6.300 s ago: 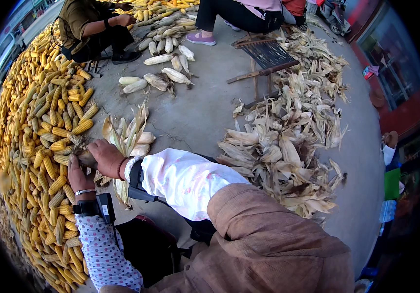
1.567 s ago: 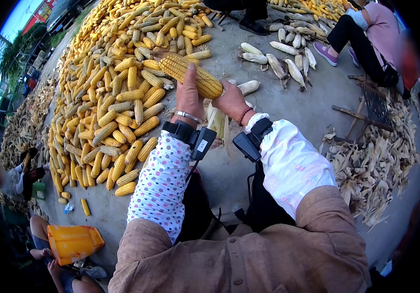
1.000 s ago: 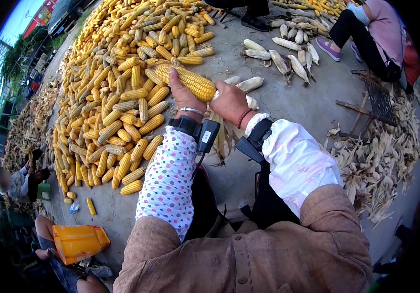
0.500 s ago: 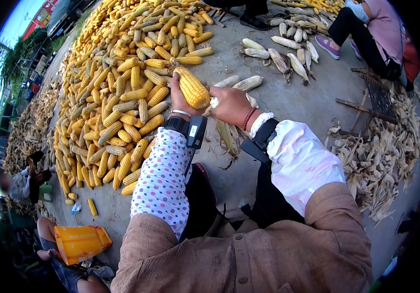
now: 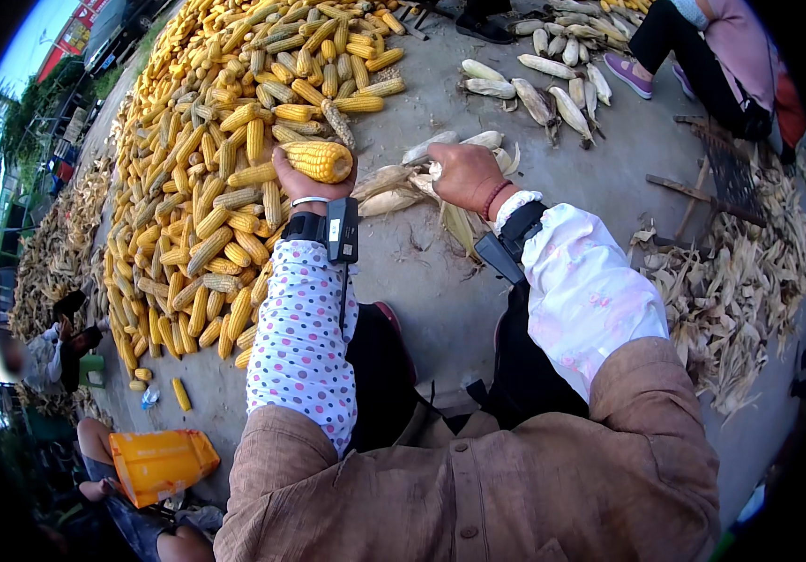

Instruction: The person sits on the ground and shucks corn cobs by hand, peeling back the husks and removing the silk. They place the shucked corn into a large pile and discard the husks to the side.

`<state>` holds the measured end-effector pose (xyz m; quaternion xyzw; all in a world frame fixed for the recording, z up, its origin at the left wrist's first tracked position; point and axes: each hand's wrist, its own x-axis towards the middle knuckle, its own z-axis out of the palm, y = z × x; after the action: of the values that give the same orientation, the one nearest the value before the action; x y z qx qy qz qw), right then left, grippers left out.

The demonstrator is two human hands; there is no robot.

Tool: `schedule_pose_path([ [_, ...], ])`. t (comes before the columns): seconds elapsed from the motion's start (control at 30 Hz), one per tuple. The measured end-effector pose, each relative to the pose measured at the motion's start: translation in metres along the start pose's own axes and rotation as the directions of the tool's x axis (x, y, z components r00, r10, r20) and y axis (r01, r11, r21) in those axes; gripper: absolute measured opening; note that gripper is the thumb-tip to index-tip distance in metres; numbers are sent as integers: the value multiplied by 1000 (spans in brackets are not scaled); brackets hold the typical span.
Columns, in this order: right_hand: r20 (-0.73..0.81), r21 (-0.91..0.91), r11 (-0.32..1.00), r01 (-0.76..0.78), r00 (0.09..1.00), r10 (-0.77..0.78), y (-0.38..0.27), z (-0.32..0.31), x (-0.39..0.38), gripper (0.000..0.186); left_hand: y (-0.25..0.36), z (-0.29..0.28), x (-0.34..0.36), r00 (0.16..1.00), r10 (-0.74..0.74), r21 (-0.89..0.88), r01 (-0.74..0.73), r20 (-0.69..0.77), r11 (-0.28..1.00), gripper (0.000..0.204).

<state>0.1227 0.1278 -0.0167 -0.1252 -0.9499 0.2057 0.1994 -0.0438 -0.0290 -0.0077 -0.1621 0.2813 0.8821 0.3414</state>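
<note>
A person in a brown jacket (image 5: 478, 496) sits over a concrete yard, one forearm in a polka-dot sleeve (image 5: 300, 347), the other in a white sleeve (image 5: 590, 290) with pale pink marks, a black device strapped at each wrist. The left hand (image 5: 317, 189) grips a bare yellow corn cob (image 5: 323, 161), fingers wrapped about its sides and the rounded end facing the wearer. Well apart from it, the right hand (image 5: 467, 178) has its fingers curled closed on a pale husk (image 5: 436, 170); loose husks (image 5: 386, 192) lie just beside that hand.

At lower left, an orange bucket (image 5: 164, 466) stands near the bare leg of another person (image 5: 94, 440); its inside is turned from view, so its contents cannot be told. A single cob (image 5: 182, 394) lies on the concrete near the bucket, apart from the great heap of yellow cobs (image 5: 206, 225) beyond the left hand. To the right, dry husks (image 5: 717, 328) spread beneath and around a wooden-framed seat (image 5: 717, 187). Farther off, pale ears in their husks (image 5: 558, 108) lie near a co-worker in pink (image 5: 738, 51), and a dark vehicle (image 5: 117, 33) is parked at upper left.
</note>
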Motion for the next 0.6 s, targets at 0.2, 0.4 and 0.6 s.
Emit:
schedule_pose_path([
  [0.2, 225, 46, 990, -132, 967, 119, -8, 1, 4, 45, -6, 4, -1, 963, -219, -70, 232, 156, 970, 66],
  [0.4, 233, 357, 919, -166, 969, 84, -19, 17, 6, 73, -26, 12, -10, 885, -381, 82, 374, 267, 924, 71],
  [0.6, 130, 441, 876, -195, 980, 152, -12, 22, 13, 39, -40, 19, -18, 794, -492, 226, 437, 358, 870, 68],
])
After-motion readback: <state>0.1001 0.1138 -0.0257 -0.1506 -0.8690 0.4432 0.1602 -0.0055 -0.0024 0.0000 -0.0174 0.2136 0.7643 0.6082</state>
